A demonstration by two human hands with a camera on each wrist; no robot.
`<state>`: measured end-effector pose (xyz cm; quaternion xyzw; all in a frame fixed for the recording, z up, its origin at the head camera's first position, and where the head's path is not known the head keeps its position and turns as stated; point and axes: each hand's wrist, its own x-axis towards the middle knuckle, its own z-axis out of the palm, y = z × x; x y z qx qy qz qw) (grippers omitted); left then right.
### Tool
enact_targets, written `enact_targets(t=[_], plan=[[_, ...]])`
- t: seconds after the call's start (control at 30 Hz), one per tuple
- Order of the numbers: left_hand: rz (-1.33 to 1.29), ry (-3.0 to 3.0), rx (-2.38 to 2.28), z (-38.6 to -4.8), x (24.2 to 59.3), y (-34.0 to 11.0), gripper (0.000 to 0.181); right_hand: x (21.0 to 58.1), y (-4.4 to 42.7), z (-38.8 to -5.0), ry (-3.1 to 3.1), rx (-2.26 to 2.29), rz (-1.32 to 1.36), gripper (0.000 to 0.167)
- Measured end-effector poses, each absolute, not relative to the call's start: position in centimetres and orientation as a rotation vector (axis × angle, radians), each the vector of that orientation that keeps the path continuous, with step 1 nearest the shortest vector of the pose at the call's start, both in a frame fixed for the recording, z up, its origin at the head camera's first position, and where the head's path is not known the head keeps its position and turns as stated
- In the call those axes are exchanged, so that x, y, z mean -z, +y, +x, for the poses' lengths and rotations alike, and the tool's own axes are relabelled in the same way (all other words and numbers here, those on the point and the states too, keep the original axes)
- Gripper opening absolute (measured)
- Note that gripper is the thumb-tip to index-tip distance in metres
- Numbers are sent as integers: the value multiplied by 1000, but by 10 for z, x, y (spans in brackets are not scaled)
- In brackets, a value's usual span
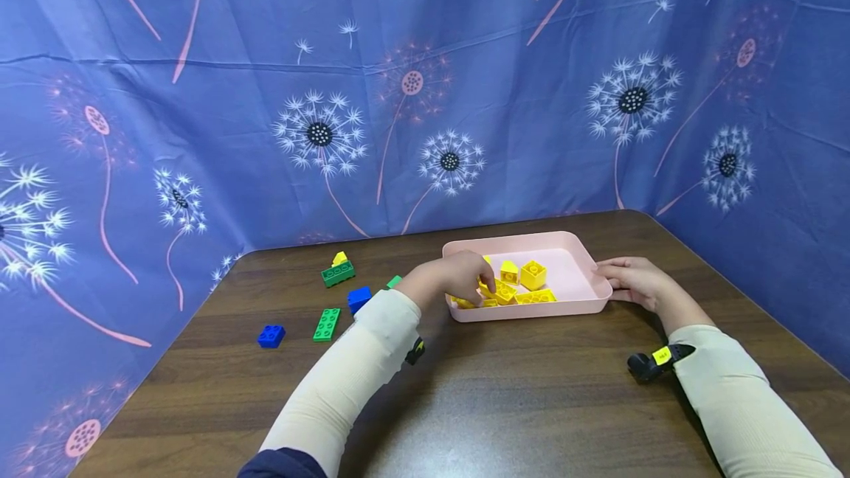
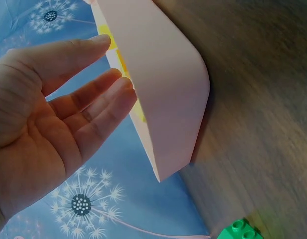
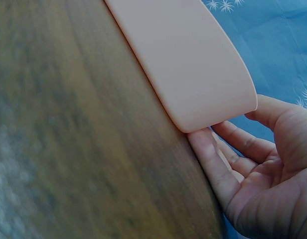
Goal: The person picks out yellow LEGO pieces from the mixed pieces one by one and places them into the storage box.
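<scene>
A shallow pink tray (image 1: 564,306) stands on the table with several yellow toy bricks (image 1: 533,276) in its left and middle part. My left hand (image 1: 458,275) reaches over the tray's left end, fingertips down among the bricks. In the left wrist view, a gap shows between the thumb and the loosely bent fingers (image 2: 101,107); the tray wall partly hides the bricks beside them, and no brick is seen held. My right hand (image 1: 637,285) holds the tray's right end, its thumb at the near corner and other fingers behind the end wall in the right wrist view.
Left of the tray lie a blue brick (image 1: 271,336), another blue brick (image 1: 359,299), a flat green brick (image 1: 326,324), and a long green brick (image 1: 339,274) beside a yellow piece (image 1: 339,258). The left forearm partly covers this side. A patterned blue cloth (image 1: 518,168) hangs behind the table.
</scene>
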<state>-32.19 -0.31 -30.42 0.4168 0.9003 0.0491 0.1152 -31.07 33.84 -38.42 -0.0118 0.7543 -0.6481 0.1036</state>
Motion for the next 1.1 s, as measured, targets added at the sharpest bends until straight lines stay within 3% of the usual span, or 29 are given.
enact_targets(t=[0.43,0.83,1.1], plan=[[1301,2748,-252,-313,297,-27,45,387,338,-311,2224,1915,-67,55],[1331,2885,-266,-309,288,-70,42,385,340,-312,2243,1890,-67,56],[1165,2943,-388,-314,278,-107,39,386,339,-313,2203,1927,-30,42]])
